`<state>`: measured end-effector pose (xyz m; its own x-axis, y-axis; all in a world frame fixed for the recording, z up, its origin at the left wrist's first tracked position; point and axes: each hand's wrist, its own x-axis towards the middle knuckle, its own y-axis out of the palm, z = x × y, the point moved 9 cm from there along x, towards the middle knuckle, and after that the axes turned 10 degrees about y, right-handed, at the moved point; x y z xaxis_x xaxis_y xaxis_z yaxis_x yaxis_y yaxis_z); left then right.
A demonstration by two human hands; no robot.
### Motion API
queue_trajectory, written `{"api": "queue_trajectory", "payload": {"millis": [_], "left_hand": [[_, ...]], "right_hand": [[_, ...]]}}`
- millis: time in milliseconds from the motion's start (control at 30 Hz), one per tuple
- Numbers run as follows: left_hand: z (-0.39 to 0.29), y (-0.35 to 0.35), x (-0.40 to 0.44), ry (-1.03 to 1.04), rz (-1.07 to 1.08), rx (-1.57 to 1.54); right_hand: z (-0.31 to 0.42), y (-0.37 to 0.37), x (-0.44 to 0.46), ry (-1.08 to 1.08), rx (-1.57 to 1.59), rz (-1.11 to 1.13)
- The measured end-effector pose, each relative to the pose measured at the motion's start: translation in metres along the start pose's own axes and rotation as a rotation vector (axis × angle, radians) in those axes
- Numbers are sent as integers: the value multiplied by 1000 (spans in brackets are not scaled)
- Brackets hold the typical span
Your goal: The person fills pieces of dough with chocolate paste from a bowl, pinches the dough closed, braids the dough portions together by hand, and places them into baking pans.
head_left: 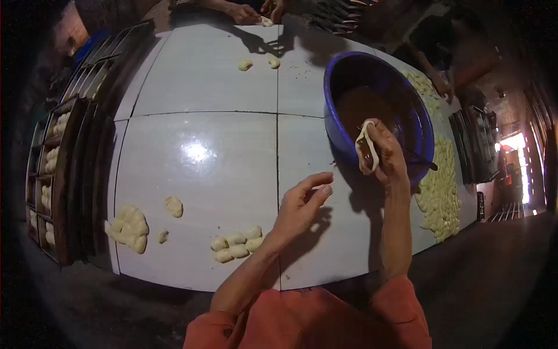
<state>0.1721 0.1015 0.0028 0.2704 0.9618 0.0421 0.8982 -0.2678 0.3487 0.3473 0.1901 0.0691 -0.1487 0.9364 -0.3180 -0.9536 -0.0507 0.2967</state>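
Note:
My right hand (pixel 388 152) pinches a piece of dough (pixel 367 148) at the near rim of a blue basin (pixel 343 129). The dough is opened out like a pouch, with something brown inside it. A brown mass (pixel 366 107) lies in the basin. My left hand (pixel 303 203) is held over the white tiled table (pixel 232 174), with its fingers apart and nothing in it. To the left of my left forearm, several small dough rolls (pixel 237 238) lie in two rows.
Dough lumps (pixel 129 228) and a flattened piece (pixel 174 206) lie on the left. Many dough pieces (pixel 439 192) cover the right side. Wooden trays (pixel 55 168) stand along the left edge. Co-workers' hands (pixel 244 14) are at the far edge, and another person (pixel 436 43) is at the far right.

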Motion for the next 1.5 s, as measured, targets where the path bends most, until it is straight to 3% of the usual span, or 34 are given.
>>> {"api": "queue_trajectory", "payload": {"millis": [133, 300, 367, 433, 500, 567, 700, 767, 800, 833, 900, 967, 1067, 1200, 1300, 1400, 1500], "left_hand": [[4, 13, 8, -77, -50, -430], [10, -35, -13, -37, -98, -412], [9, -70, -26, -60, -290, -335], [7, -100, -35, -37, -432, -263], [2, -107, -44, -52, -497, -312], [0, -115, -48, 1, -470, -251], [-17, -128, -57, 40, -501, -41], [-12, -132, -57, 36, -525, -72], [-12, -129, -55, 30, -498, -182], [-13, -126, -53, 24, -470, -292], [-18, -130, -54, -48, -447, -256], [-16, -130, -53, -173, -360, -222], [-25, -135, -55, -201, -314, -233], [-38, -128, -62, -68, -313, -118], [-45, -120, -69, 22, -284, -59], [-39, -123, -69, 8, -236, -48], [-34, -120, -75, 31, -208, -21]], "right_hand": [[-44, 43, -9, 45, 120, 80], [-91, 61, -14, 65, 113, 69], [-101, 70, -22, 84, 42, 61], [-89, 105, -39, -61, -367, 35], [-95, 129, -42, -409, -592, 87], [-98, 150, -53, -544, -787, -29], [-111, 162, -53, -532, -807, -166], [-117, 157, -49, -471, -671, -188], [-128, 156, -44, -301, -443, -148], [-126, 157, -45, -298, -445, -149], [-145, 152, -38, -34, -183, -79], [-147, 149, -43, -9, -164, -58], [-141, 165, -57, -115, -247, 153], [-137, 158, -57, -189, -293, 83], [-118, 160, -60, -585, -410, 120], [-120, 158, -62, -501, -303, -22], [-137, 153, -62, -548, -354, -70]]}}
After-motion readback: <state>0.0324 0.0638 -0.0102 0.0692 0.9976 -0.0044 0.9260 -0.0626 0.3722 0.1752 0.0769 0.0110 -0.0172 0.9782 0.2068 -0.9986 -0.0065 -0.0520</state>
